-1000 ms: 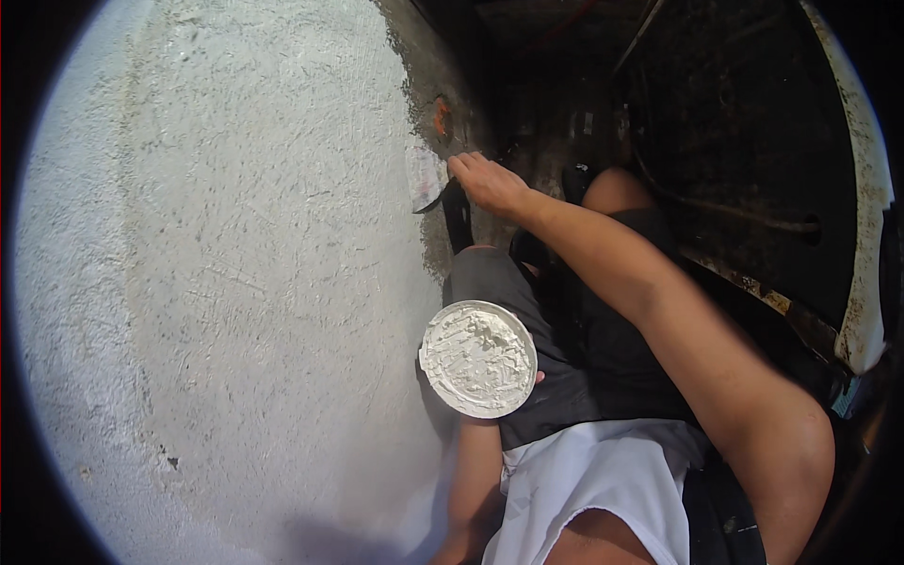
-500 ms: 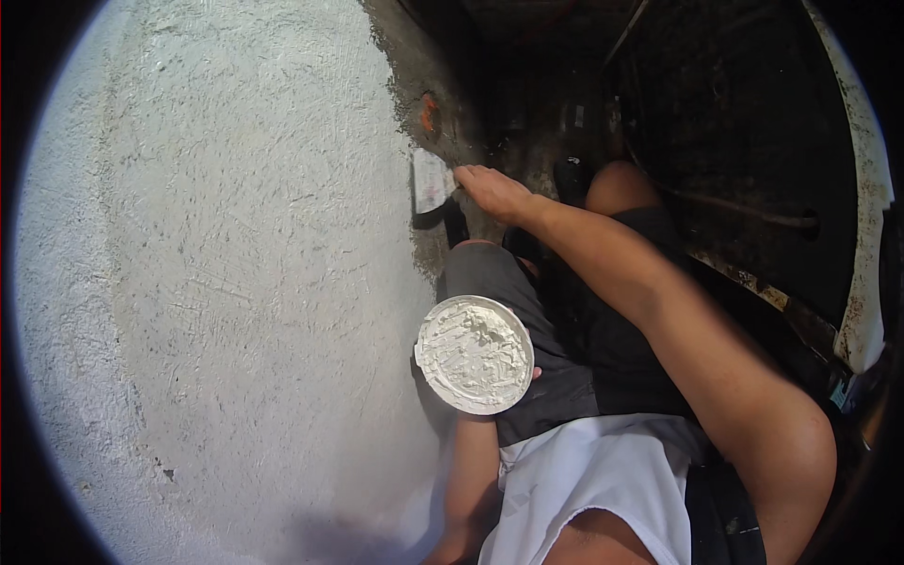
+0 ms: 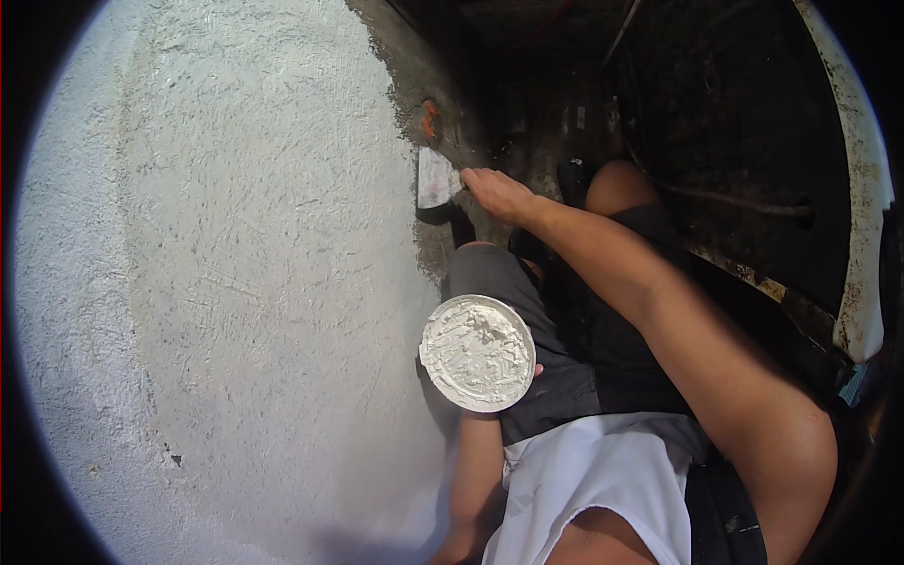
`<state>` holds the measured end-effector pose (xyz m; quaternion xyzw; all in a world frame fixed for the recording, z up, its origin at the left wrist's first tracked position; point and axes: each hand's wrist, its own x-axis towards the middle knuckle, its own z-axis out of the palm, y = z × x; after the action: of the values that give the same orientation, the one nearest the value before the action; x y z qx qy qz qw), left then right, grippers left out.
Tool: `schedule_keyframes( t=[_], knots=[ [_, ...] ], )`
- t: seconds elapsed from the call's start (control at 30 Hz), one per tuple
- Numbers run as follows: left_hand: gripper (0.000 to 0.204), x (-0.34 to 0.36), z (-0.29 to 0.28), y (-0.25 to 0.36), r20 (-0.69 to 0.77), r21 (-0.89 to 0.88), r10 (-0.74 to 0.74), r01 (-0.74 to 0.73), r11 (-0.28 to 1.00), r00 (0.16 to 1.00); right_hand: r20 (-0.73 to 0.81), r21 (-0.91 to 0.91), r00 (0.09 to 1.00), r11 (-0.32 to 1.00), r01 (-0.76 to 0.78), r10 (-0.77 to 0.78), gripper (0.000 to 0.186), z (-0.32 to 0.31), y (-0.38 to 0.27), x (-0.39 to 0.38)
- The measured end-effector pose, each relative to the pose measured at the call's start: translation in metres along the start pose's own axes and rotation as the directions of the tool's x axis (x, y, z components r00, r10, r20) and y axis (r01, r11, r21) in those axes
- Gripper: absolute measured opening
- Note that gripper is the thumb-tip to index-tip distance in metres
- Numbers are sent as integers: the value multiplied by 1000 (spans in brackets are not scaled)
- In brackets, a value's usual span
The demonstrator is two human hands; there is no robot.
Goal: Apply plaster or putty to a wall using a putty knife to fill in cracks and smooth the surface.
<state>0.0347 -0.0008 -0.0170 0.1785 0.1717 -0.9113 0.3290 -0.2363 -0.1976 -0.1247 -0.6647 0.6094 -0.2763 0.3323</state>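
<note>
My right hand [image 3: 500, 194] is closed round the handle of a putty knife [image 3: 436, 179]. Its broad blade, smeared with white, is at the ragged edge of the white coat on the wall [image 3: 273, 235], beside bare grey surface; whether it touches cannot be made out. Low in front of me, my left hand [image 3: 538, 369] holds up a round white tub lid or shallow tub [image 3: 478, 354] from beneath, loaded with white filler paste. Only a few fingertips show past its right rim; the rest of that hand is hidden under it.
An orange patch [image 3: 430, 120] marks the bare grey strip just beyond the blade. On the right stands a dark panel with a rusty white edge [image 3: 862, 235], and a thin cable [image 3: 734, 202] runs across it. My bent knees [image 3: 623, 188] are between wall and panel.
The view has shifted slightly, so the wall appears a little farther right. The putty knife stays near the same edge, and both hands keep their hold.
</note>
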Motion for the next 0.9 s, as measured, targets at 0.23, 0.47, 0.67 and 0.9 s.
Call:
schedule_keyframes(
  t=[0.23,0.47,0.67,0.9],
  knots=[
    [91,-3,-4,1,-90,279,151,-121,953,984,77,-59,995,995,75,-71,20,9,-24,17],
    [91,0,3,-1,38,114,37,-42,993,999,4,-150,999,988,34,-34,23,-7,6,-6],
    [90,0,-7,-3,-68,-75,-4,-2,997,998,-319,103,948,995,11,23,23,-14,-1,-13],
    [92,-3,-19,-3,-162,543,194,-77,836,968,231,912,943,285,-296,240,16,-41,-20,-13]
  ],
)
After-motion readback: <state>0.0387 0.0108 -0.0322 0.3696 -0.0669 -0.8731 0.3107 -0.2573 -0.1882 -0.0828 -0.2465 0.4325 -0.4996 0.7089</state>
